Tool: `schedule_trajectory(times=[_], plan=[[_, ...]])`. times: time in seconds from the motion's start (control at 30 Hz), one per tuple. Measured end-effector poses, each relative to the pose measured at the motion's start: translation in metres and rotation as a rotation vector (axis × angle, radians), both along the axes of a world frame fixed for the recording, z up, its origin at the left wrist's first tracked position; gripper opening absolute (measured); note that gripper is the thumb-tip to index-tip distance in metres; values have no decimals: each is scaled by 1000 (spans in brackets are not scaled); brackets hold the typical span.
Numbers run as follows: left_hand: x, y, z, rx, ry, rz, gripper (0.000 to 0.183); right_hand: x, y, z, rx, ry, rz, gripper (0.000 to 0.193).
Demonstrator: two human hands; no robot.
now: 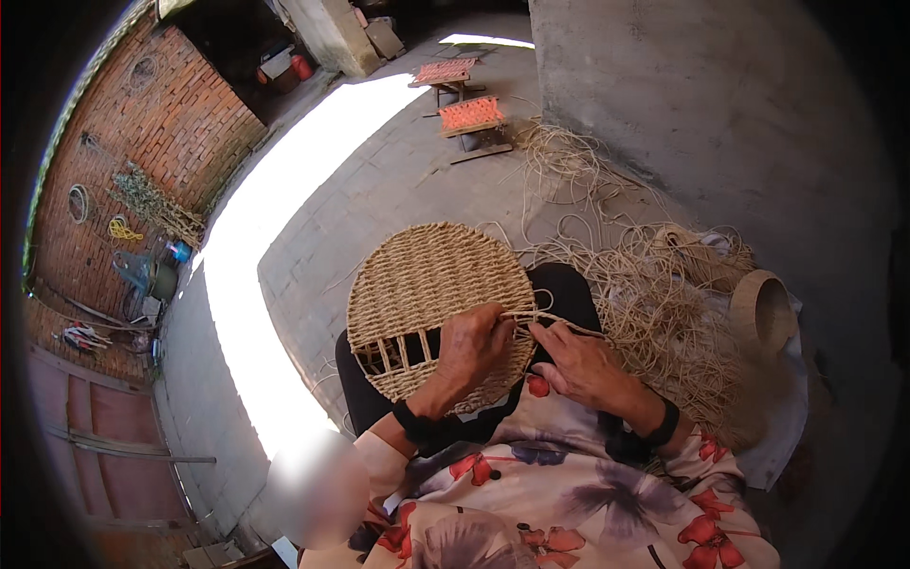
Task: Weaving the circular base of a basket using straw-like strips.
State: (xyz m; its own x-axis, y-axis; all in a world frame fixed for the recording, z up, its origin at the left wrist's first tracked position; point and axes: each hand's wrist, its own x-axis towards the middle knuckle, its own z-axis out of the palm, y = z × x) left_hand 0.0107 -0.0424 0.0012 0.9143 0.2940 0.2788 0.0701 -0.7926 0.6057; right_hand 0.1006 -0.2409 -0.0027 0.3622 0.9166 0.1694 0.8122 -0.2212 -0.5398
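A round woven piece of tan cord (434, 275) rests on my lap, tightly woven on its far part. Nearer to me a gap shows bare crosswise strands (403, 353) with dark cloth behind them. My left hand (471, 346) lies over the right part of this piece, its fingers curled closed around a length of tan cord (521, 314) at the edge. Just right of the rim, my right hand (580, 360) pinches the cord between thumb and fingers. The cord runs between both hands. Both wrists wear dark bands.
To my right lies a large tangled heap of tan cord (664, 313), with a round woven basket (761, 311) beside it. Two low stools with orange woven seats (471, 114) stand ahead near a grey wall (720, 104). A brick wall (171, 123) with hanging things is at left.
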Motion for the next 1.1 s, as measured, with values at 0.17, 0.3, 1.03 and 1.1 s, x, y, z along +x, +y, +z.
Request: schedule_trajectory(times=[0.17,0.3,1.03,1.1], plan=[[18,4,7,-13,18,28,12,-14,17,-1,-199,-8,-40,77],[20,4,10,-64,18,-38,8,-11,21,-1,-127,-38,-37,68],[8,2,6,186,25,-87,6,37,11,-18,418,26,-191,16],[2,9,11,62,-15,-1,8,33,15,-13,406,110,-198,12]])
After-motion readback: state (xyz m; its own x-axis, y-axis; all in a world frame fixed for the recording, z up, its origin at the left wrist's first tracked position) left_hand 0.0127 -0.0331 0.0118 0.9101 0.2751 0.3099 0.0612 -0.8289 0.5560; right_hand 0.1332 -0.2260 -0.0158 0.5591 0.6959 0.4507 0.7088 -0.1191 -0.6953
